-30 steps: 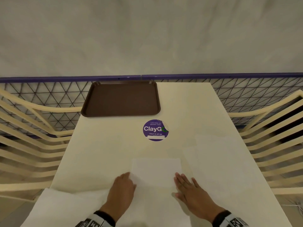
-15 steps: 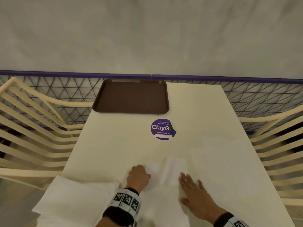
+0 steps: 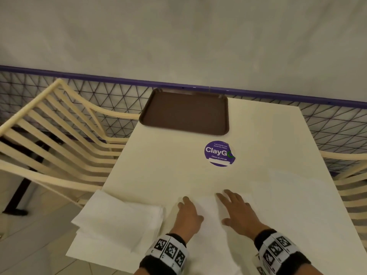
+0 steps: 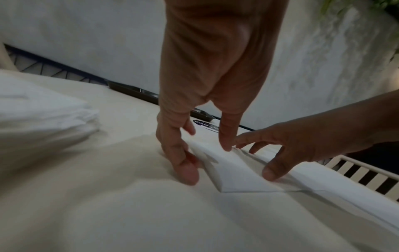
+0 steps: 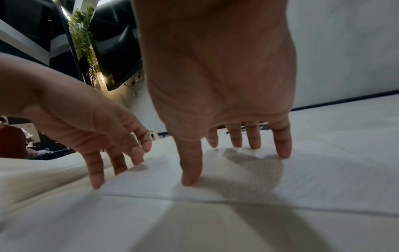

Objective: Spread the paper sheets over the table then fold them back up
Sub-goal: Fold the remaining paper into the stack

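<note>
Under both hands (image 3: 188, 215) (image 3: 238, 213), white folded sheet (image 3: 208, 211) flat, creased

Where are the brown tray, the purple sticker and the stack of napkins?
Tray (image 3: 184, 114), head view, middle of its flat bottom.
Sticker (image 3: 219, 153), head view, on its white lettering.
Napkin stack (image 3: 117, 219), head view, top sheet's middle.

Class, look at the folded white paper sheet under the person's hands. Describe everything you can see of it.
The folded paper sheet is white, thin and faintly embossed. It lies flat near the table's near edge, with a crisp fold line. The right hand presses it with straight fingers; the left hand's fingertips touch its left edge.
</note>
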Tool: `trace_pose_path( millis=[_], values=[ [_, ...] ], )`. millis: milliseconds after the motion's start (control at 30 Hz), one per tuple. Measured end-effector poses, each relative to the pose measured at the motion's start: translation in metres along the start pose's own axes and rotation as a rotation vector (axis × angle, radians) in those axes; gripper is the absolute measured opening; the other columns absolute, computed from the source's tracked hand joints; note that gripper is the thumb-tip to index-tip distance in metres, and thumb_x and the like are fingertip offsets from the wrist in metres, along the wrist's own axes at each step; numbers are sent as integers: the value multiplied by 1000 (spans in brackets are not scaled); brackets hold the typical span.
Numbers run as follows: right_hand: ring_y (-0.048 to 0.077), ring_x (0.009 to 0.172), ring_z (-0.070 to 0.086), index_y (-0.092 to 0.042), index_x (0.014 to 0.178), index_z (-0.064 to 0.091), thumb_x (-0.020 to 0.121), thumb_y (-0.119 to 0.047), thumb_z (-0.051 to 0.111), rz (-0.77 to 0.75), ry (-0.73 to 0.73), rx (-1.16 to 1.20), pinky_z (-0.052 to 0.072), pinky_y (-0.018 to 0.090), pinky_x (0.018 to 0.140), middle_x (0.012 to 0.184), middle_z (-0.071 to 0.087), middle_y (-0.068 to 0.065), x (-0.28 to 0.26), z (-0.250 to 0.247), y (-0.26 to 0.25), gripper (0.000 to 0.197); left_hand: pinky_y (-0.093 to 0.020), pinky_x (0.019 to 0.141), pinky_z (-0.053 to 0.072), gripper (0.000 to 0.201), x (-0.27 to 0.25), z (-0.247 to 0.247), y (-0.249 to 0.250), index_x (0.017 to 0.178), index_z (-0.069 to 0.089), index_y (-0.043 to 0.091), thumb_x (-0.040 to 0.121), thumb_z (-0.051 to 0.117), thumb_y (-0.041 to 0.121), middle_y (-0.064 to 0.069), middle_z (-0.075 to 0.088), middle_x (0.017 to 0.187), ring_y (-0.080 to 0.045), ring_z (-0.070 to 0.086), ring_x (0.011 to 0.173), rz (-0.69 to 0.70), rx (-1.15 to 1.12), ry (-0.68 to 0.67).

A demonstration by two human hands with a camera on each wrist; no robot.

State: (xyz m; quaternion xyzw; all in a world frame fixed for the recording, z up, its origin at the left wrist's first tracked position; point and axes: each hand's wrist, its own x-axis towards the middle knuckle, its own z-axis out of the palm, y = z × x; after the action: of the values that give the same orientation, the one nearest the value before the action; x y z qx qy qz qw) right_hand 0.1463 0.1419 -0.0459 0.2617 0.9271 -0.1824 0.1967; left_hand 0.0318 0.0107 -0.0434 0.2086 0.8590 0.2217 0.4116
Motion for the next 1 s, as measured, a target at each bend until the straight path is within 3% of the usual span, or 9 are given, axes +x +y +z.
trace_pose_path(
  millis=[67,133,200,367,567,667,733,867,1000],
  values=[
    [22,143,8,-32,148,6,87,-36,59,24,11,-8,29,42,108,157,-1,-7,0,4,1,82,-25,97,37,64,-2,0,-3,139,22,-2,92,55,29,-19,35,141,-28,41,128,-41,94,-14],
    [24,142,10,-31,148,8,87,-39,58,52,20,-1,31,43,107,157,-1,-7,-3,8,1,79,-27,91,42,50,-3,-2,-6,125,44,-1,92,54,35,-16,51,128,-27,51,118,-26,200,-7],
    [23,138,18,-29,147,14,86,-42,58,91,68,32,33,41,105,155,7,-4,-7,13,-2,76,-27,86,43,45,-2,-1,-8,116,51,0,92,53,38,-12,56,114,-26,55,112,-3,249,-14],
    [21,120,34,-31,138,25,77,-50,63,236,89,66,29,39,94,129,40,-5,-11,17,-11,74,-26,87,37,42,2,5,-8,119,47,4,91,54,35,-13,48,126,-25,48,115,40,207,-20],
    [14,116,49,-30,113,52,78,-35,68,169,-39,324,25,32,94,106,50,-15,-11,4,-10,38,-23,66,42,49,2,3,-11,116,35,11,82,68,19,-8,56,101,-19,54,84,86,-125,-29],
    [20,98,61,-12,97,60,69,-24,77,76,-14,543,40,21,71,94,60,-6,-12,-9,-12,35,-16,54,39,29,-5,-11,-11,98,47,18,80,70,18,6,50,79,-8,50,68,148,-167,-12],
    [17,88,63,-9,98,61,66,-20,79,41,-48,573,44,21,66,93,66,0,-12,-20,-17,39,-15,54,38,15,-13,-33,-13,75,55,17,81,69,17,6,54,70,-2,49,59,224,-153,9],
    [17,69,57,1,80,61,62,-22,81,1,-154,583,42,27,64,76,62,7,0,-35,-31,36,-14,53,43,29,-32,-98,-34,58,55,18,85,65,13,8,56,56,3,52,48,245,-251,106],
    [9,46,43,-16,54,46,73,-14,77,-15,-178,713,37,19,49,51,42,-6,17,-44,-74,37,-18,54,45,23,-46,-161,-75,68,61,13,91,57,13,-2,60,67,-12,54,59,115,-335,254]
  ],
)
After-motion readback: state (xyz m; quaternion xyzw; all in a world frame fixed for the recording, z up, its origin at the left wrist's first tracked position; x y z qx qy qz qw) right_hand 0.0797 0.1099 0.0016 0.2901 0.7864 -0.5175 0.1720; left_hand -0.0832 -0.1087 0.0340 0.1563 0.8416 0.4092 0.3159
